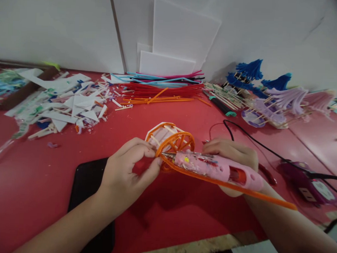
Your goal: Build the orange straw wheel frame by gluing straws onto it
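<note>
- My left hand point(130, 165) has its thumb and fingertips pinched together on the near left rim of an orange wheel point(168, 138).
- The wheel, spoked, is in front of me above the middle of the red table point(44, 196); short sticks point(154, 140) run from it to a pale disc point(164, 134) edged in orange, just behind.
- My right hand point(231, 152) is clamped round a pink glue gun point(205, 166), which hides part of my fingers. The gun points left, its metal tip at the wheel's rim, close to my left fingertips; I cannot tell whether the tip touches.
- From the wheel an orange strip point(265, 198) runs rightward along the gun's near side, its free end sticking out over my right forearm.
- A black phone point(86, 179) lies partly under my left hand and forearm.
- To my right, a black cord point(263, 146) leads towards a purple box point(311, 185).
- Far right stand little models with blue roofs point(249, 70) and a lilac roof point(287, 98); a black-and-green cutter point(220, 105) lies near them.
- At the back, red rods point(161, 90) and orange rods point(172, 100) lie before white boards point(185, 29).
- Scraps point(75, 104) are heaped at left, beside a brown tray point(9, 105).
</note>
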Tool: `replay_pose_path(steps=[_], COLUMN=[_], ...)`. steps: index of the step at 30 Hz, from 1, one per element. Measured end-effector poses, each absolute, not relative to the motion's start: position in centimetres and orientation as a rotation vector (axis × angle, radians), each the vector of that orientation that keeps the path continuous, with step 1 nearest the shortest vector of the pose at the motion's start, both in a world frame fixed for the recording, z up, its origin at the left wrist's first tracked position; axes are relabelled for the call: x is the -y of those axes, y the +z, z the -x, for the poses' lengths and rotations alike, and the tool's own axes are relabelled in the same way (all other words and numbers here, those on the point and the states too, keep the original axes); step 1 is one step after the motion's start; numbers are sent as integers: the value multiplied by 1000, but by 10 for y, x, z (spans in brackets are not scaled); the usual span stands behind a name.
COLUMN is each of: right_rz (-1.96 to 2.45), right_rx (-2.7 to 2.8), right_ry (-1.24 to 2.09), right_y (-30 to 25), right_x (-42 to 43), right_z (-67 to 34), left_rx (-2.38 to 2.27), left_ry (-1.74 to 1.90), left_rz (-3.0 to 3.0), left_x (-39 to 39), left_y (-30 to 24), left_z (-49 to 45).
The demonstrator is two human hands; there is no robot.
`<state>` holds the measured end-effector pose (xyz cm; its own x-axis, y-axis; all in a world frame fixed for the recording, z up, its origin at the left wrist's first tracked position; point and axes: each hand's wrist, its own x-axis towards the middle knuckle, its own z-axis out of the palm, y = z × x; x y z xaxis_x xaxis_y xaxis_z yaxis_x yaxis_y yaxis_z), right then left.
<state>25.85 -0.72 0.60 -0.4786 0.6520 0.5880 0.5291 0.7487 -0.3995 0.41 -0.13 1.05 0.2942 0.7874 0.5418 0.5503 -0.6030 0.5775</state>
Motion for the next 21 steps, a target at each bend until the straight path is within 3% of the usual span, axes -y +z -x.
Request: replay_pose_path(steps=[21], right_rz=[1004], right_rx=[2152], right_ry=[163], right_y=[14], right_x=[13], right_z=[-253], left_rx=[-1206], left_ry=[1206], left_rz=[-2291], left_x=[2], left_y=[12], left_z=[-4])
